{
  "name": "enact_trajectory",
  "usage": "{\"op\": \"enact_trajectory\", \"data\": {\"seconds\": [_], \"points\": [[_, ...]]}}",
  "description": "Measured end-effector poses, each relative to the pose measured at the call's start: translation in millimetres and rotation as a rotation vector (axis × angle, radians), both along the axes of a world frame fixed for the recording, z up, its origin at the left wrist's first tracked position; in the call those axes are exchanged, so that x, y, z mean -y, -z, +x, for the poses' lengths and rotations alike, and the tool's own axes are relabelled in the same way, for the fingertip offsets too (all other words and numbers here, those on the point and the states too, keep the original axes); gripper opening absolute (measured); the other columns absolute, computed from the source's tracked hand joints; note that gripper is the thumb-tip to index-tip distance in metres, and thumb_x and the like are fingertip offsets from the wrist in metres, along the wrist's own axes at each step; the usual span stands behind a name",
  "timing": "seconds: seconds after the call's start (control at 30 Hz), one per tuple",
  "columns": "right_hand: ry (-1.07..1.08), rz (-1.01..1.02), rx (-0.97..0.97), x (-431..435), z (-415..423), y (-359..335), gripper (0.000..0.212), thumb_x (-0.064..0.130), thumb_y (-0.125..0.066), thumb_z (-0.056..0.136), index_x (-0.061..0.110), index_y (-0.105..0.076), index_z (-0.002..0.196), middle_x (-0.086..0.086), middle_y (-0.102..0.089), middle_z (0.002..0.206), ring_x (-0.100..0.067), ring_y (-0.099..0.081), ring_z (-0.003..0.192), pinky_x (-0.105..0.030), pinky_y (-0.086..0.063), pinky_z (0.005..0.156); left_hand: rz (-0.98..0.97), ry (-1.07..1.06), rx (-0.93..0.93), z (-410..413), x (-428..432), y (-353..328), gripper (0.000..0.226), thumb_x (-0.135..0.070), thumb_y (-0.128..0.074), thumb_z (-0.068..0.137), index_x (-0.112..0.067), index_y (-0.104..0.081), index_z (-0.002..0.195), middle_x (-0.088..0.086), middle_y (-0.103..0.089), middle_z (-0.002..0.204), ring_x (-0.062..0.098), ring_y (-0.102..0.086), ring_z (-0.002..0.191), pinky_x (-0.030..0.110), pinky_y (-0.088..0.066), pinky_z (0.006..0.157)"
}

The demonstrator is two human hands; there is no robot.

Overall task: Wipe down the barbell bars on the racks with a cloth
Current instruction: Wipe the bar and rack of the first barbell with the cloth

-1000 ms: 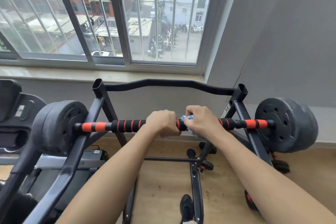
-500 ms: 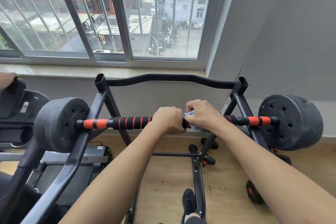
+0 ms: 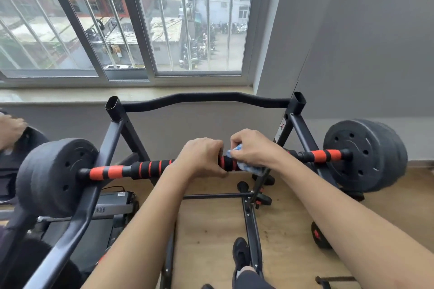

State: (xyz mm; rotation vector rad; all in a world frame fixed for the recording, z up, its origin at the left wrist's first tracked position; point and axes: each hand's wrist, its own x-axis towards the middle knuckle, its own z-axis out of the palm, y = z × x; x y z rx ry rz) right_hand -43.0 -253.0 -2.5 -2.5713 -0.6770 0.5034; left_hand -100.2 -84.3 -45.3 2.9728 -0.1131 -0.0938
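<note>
One barbell bar (image 3: 145, 168) lies across a black rack (image 3: 204, 98), level, resting on the rack's two side uprights. Its grip is black foam with orange bands. Both of the person's hands are on it near the middle, almost touching each other.

The left hand (image 3: 202, 157) is curled over the bare foam from above. The right hand (image 3: 254, 150) is closed round the bar with one blue cloth (image 3: 236, 149) bunched under its fingers. The cloth shows at the thumb side and again below the bar.

To the left of the left hand a long stretch of foam runs free as far as the left upright. To the right of the right hand the run is shorter, and the right upright stands near the wrist.

There are two stacks of dark weight plates, one on each end: the left stack (image 3: 51, 178) and the right stack (image 3: 371, 155). The number of plates in each cannot be told. The right stack sits close to the grey wall (image 3: 375, 42), and the windowsill (image 3: 70, 95) runs just behind the rack's curved top bar.

Below is wooden floor (image 3: 211, 230), with a treadmill (image 3: 110, 204) at lower left and one black shoe (image 3: 240, 251) beside the rack's centre rail. Another person's hand (image 3: 9, 132) shows at the far left edge.
</note>
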Motion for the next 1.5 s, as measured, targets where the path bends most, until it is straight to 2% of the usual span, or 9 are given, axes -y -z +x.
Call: {"op": "enact_trajectory", "data": {"seconds": [0.1,0.27,0.37,0.63,0.77,0.9,1.23,1.33,1.5], "points": [[-0.011,-0.009,0.022,1.6,-4.6,0.7,0.019,0.03,-0.066,0.088,0.022,-0.065,0.071,0.003,-0.067,0.081,-0.016,-0.065,0.077,-0.035,-0.055,0.064,-0.039,-0.077,-0.181,-4.0,7.0,-1.3,0.031,-0.054,-0.067,0.074,-0.025,-0.061,0.077,-0.006,-0.067,0.069,0.017,-0.064,0.064,0.03,-0.05,0.061],[-0.008,-0.031,-0.002,1.5,-5.1,-0.1,0.017,0.028,-0.066,0.086,0.022,-0.066,0.07,0.005,-0.066,0.081,-0.015,-0.064,0.078,-0.036,-0.056,0.067,0.207,-0.049,0.349,-31.0,16.7,31.6,0.034,-0.032,-0.072,0.075,-0.023,-0.04,0.07,-0.003,-0.058,0.058,0.026,-0.051,0.046,0.03,-0.033,0.049],[-0.024,-0.06,-0.018,-0.6,-4.9,-3.6,0.015,0.025,-0.064,0.084,0.023,-0.066,0.069,0.004,-0.068,0.08,-0.015,-0.065,0.077,-0.033,-0.056,0.063,0.199,-0.046,0.451,-40.8,24.1,44.4,0.04,-0.018,-0.073,0.068,-0.023,-0.033,0.07,-0.002,-0.054,0.053,0.026,-0.051,0.044,0.029,-0.028,0.048],[-0.049,-0.015,-0.055,11.6,-18.5,-3.2,0.018,0.028,-0.066,0.085,0.021,-0.064,0.068,0.004,-0.065,0.078,-0.016,-0.064,0.077,-0.03,-0.05,0.06,0.027,-0.072,-0.103,-29.1,21.0,-1.7,0.032,-0.052,-0.065,0.079,-0.023,-0.053,0.085,-0.005,-0.059,0.077,0.024,-0.059,0.071,0.032,-0.042,0.064],[-0.032,-0.002,-0.024,13.0,-25.1,1.2,0.019,0.029,-0.065,0.083,0.022,-0.061,0.066,0.003,-0.066,0.074,-0.016,-0.064,0.074,-0.034,-0.052,0.062,0.151,-0.082,0.145,-41.5,27.8,17.6,0.025,-0.04,-0.063,0.084,-0.022,-0.05,0.073,-0.004,-0.052,0.067,0.026,-0.051,0.058,0.032,-0.038,0.058],[-0.019,-0.036,-0.051,9.2,-25.9,2.1,0.013,0.026,-0.063,0.081,0.023,-0.064,0.069,0.003,-0.068,0.078,-0.016,-0.066,0.076,-0.038,-0.057,0.065,0.186,-0.055,0.373,-57.7,34.2,36.0,0.046,-0.014,-0.076,0.059,-0.023,-0.032,0.064,-0.002,-0.047,0.048,0.027,-0.044,0.038,0.027,-0.023,0.047],[-0.085,-0.019,-0.111,21.5,-38.3,0.8,0.012,0.027,-0.063,0.08,0.021,-0.063,0.069,0.004,-0.067,0.075,-0.016,-0.063,0.074,-0.031,-0.049,0.058,0.081,-0.079,-0.049,-55.7,38.0,8.5,0.024,-0.046,-0.062,0.085,-0.024,-0.053,0.088,-0.003,-0.061,0.085,0.026,-0.055,0.072,0.033,-0.041,0.065],[-0.089,-0.021,-0.085,23.5,-40.9,2.5,0.013,0.028,-0.062,0.081,0.022,-0.062,0.069,0.005,-0.067,0.076,-0.014,-0.063,0.075,-0.036,-0.053,0.063,0.155,-0.087,0.072,-65.6,45.3,12.5,0.014,-0.03,-0.061,0.084,-0.024,-0.05,0.078,-0.001,-0.057,0.074,0.027,-0.055,0.066,0.033,-0.038,0.061],[-0.096,-0.07,-0.044,17.1,-46.4,8.7,0.014,0.023,-0.06,0.081,0.022,-0.06,0.068,0.004,-0.065,0.075,-0.017,-0.062,0.075,-0.034,-0.049,0.061,0.224,-0.053,0.318,-88.2,49.6,34.5,0.032,-0.007,-0.07,0.058,-0.022,-0.042,0.06,0.0,-0.047,0.05,0.025,-0.046,0.041,0.029,-0.022,0.049]]}}
